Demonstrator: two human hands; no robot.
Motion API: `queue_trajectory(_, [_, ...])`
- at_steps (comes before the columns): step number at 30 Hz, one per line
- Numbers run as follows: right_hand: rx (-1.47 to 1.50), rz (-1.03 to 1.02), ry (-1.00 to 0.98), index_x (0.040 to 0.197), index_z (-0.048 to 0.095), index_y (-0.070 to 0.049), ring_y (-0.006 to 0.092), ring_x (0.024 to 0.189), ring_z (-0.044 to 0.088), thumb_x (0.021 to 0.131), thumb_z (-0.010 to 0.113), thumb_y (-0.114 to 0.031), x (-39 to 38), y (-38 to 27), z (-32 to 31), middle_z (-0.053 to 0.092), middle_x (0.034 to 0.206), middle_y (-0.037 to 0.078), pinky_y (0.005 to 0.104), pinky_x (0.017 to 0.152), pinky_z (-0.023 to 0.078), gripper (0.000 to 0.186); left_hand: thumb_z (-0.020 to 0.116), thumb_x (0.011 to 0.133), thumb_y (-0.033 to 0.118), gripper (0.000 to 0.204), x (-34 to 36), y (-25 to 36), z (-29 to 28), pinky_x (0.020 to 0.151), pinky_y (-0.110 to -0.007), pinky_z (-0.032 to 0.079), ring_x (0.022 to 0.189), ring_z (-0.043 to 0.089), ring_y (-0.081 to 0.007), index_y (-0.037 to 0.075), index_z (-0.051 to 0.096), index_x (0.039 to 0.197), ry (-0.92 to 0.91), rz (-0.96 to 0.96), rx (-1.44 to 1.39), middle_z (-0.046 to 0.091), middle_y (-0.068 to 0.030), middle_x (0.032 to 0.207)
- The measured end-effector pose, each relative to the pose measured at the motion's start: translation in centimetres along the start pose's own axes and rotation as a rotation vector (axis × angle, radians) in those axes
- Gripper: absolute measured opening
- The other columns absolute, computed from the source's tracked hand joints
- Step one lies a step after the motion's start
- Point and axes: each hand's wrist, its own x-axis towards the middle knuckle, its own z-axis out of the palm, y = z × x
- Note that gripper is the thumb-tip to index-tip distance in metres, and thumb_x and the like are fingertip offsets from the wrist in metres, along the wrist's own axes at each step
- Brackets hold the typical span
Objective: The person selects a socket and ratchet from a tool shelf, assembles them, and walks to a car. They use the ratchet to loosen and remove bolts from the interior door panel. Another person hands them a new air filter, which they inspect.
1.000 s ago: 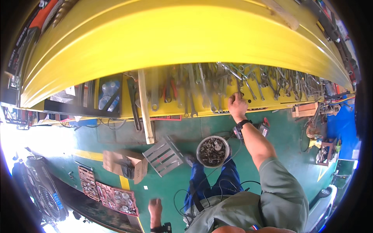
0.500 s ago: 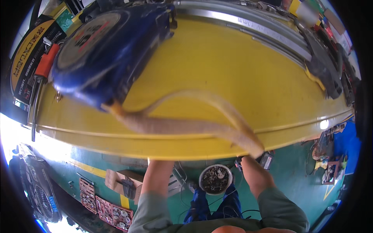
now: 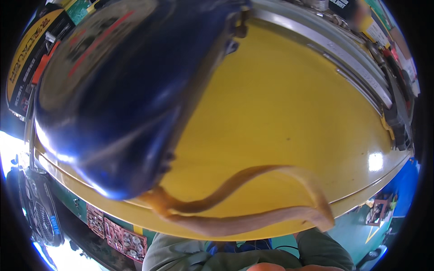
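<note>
My left hand and my right hand are both hidden; only my sleeves show below the yellow top (image 3: 280,108), whose near edge crosses above my body. Close to the camera on that top lies a blue case (image 3: 117,104), apparently a tape measure, with a grey label and a tan looped strap (image 3: 235,223) trailing to the right. Long metal bars (image 3: 316,31) run along the back right, beside a dark tool with a yellow part (image 3: 389,126).
A black-and-yellow box (image 3: 34,58) and an orange tool (image 3: 43,61) are at the left. Below are a dark car (image 3: 38,212), open red tool cases (image 3: 124,235) and a green floor. A blue object (image 3: 407,185) stands at the right.
My view has moved from the row of wrenches to close over the yellow top. The blue case looms larger. My forearms, seen half a second ago, have gone out of sight beneath the top.
</note>
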Motion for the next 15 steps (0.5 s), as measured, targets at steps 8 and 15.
queue_trajectory(8, [-0.001, -0.003, -0.017, 0.107, 0.068, -0.009, 0.0350, 0.081, 0.070, 0.081, 0.058, -0.027, 1.3, -1.3, 1.1, 0.072, 0.101, 0.017, 0.0480, 0.065, 0.057, 0.033, 0.064, 0.095, 0.018, 0.037, -3.2, -0.4, -1.1, 0.088, -0.042, 0.052, 0.103, 0.063, -0.0315, 0.001, 0.059, 0.127, 0.019, -0.033, -0.021, 0.067, -0.0158, 0.112])
queue_trajectory(15, [-0.012, 0.015, -0.027, 0.106, 0.068, -0.009, 0.0347, 0.080, 0.070, 0.081, 0.058, -0.027, 1.0, -2.7, 2.1, 0.071, 0.101, 0.017, 0.0480, 0.065, 0.057, 0.032, 0.063, 0.096, 0.018, 0.035, -2.8, -1.2, -1.0, 0.087, -0.041, 0.052, 0.102, 0.063, -0.0291, 0.001, 0.060, 0.127, 0.034, -0.057, -0.022, 0.068, -0.0142, 0.111])
